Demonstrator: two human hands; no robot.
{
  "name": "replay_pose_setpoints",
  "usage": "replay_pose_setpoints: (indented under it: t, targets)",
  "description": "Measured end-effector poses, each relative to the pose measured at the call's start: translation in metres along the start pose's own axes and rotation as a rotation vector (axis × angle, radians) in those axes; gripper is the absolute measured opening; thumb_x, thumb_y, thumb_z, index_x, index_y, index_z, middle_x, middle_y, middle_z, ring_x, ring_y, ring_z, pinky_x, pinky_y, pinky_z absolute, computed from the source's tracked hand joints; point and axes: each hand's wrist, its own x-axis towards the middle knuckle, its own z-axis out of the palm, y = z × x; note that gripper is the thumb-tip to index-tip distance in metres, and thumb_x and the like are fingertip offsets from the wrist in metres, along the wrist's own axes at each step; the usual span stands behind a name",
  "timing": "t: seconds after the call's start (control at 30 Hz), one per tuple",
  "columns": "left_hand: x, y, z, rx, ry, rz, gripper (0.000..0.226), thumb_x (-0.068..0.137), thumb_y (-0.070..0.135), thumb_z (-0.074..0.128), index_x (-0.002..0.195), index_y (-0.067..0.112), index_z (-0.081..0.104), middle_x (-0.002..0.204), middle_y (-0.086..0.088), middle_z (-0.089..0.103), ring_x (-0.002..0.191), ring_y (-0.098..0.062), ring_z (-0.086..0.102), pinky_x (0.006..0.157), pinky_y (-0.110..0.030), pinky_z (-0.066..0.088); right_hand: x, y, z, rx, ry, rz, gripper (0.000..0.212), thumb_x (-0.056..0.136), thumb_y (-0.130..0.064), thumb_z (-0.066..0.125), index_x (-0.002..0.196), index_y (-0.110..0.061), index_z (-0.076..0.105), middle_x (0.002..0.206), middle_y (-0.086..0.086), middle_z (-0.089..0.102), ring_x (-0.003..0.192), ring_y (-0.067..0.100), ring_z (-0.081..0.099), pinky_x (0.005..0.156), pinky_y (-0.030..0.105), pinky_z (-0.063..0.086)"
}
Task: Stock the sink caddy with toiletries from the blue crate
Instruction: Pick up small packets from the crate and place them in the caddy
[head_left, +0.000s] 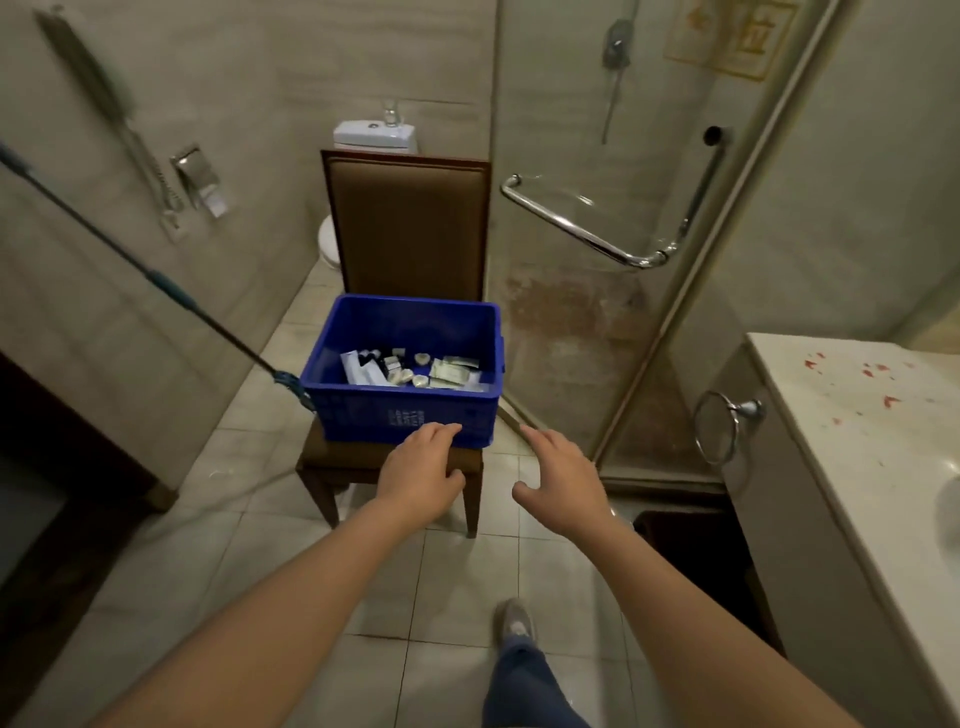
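Arms outstretched; left hand (421, 467), right hand (558, 475) empty, fingers loose, near blue crate (363, 415).

The blue crate (405, 415) has no lid, so the toiletries (410, 369) on its floor can be reached from above. On the near side, the left hand (421, 467) and right hand (561, 473) hover with relaxed fingers. The chair back (410, 223) walls off the far side. A mop handle (156, 280) slants in from the left to the crate's corner. The glass shower door (571, 338) and its chrome handle (582, 228) crowd the right.
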Motion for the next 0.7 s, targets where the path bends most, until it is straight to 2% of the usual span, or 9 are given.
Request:
replay_pose_setpoints:
  t: [0.17,0.37,0.7]
  targets:
    - [0.023,-0.017,-0.005,0.009,0.013,-0.087,0.065,0.090,0.030,0.062,0.148,0.029,0.033,0.150,0.005,0.037,0.134,-0.015,0.039,0.104,-0.034,0.044,0.046,-0.009,0.004,-0.015,-0.069,-0.090,0.081,0.079,-0.038,0.066,0.150,-0.031,0.029,0.149,-0.007,0.040,0.133,0.014,0.040,0.107,0.035,0.040]
    - [0.069,-0.025,-0.010,-0.012,0.059,-0.169,0.063,0.089,0.029,0.060,0.147,0.026,0.034,0.142,0.005,0.044,0.126,-0.014,0.045,0.097,-0.031,0.046,0.116,-0.010,-0.002,-0.025,-0.102,-0.206,0.076,0.081,-0.038,0.066,0.149,-0.027,0.033,0.145,-0.005,0.044,0.131,0.015,0.043,0.103,0.033,0.045]
    - [0.142,-0.027,0.003,0.019,0.071,-0.289,0.062,0.090,0.029,0.059,0.147,0.026,0.034,0.143,0.003,0.044,0.127,-0.017,0.045,0.098,-0.034,0.045,0.211,0.008,-0.005,-0.047,-0.218,-0.286,0.079,0.081,-0.036,0.065,0.151,-0.025,0.030,0.146,-0.003,0.042,0.130,0.018,0.042,0.104,0.036,0.045]
